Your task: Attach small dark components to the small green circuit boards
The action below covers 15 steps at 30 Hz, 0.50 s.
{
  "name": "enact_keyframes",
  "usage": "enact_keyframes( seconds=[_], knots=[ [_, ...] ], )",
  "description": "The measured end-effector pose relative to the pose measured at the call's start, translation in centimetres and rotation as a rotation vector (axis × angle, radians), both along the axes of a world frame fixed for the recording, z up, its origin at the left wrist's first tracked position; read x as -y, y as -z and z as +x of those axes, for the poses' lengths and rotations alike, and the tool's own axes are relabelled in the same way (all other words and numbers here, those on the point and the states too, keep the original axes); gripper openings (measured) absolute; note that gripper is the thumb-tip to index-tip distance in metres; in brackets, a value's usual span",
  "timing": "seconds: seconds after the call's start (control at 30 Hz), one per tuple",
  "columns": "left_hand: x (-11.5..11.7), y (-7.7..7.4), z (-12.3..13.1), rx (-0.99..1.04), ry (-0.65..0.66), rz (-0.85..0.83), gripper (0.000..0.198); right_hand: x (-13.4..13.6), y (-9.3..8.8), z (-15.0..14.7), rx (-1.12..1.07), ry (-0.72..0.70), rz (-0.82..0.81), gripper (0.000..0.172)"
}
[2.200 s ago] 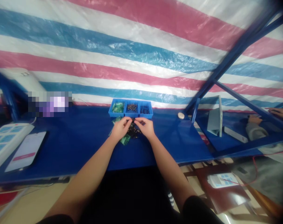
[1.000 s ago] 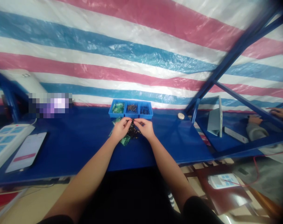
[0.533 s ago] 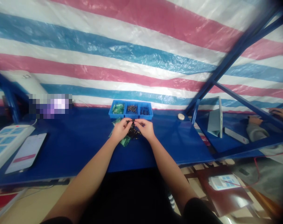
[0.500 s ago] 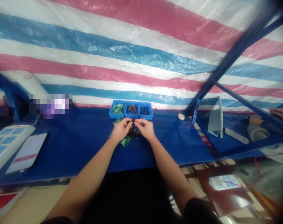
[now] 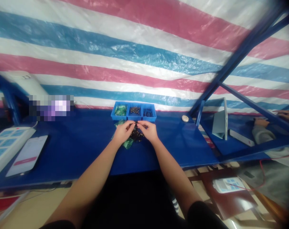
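Note:
My left hand (image 5: 123, 132) and my right hand (image 5: 148, 129) meet fingertip to fingertip above the blue table (image 5: 87, 149). Both are closed in a pinch around a small dark piece (image 5: 136, 123), too small to name. Below them lies a pile of small black and brass-coloured parts (image 5: 137, 136), partly covered by the hands. Green flat pieces (image 5: 128, 143) lie beside the pile, some of them behind my left hand. Just beyond my fingers stands a blue three-part bin (image 5: 114, 117): green pieces at left, brass-and-dark parts in the middle, dark blue or black parts at right.
On the left are a phone (image 5: 27, 156), a white power strip (image 5: 8, 143) and a blurred-out purple object (image 5: 54, 108). A round whitish disc (image 5: 184, 118) lies right of the bin. Past the blue frame (image 5: 220, 78), a co-worker's hands (image 5: 261, 121) and a tablet stand (image 5: 220, 124) show.
Almost nothing differs. Both hands keep their pinch over the pile, and the view has shifted very slightly.

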State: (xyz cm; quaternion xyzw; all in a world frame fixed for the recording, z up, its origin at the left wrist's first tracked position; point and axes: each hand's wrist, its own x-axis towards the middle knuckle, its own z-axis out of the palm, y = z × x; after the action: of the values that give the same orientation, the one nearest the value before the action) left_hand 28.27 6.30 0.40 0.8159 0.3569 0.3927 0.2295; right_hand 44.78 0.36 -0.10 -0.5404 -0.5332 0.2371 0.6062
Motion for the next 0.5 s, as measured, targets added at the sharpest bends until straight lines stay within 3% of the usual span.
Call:
enact_keyframes(
  seconds=[0.5],
  knots=[
    [-0.15,0.33,0.11,0.049,-0.032,0.041,0.029,0.04,-0.04,-0.03,0.005,0.016,0.007,0.025]
  ],
)
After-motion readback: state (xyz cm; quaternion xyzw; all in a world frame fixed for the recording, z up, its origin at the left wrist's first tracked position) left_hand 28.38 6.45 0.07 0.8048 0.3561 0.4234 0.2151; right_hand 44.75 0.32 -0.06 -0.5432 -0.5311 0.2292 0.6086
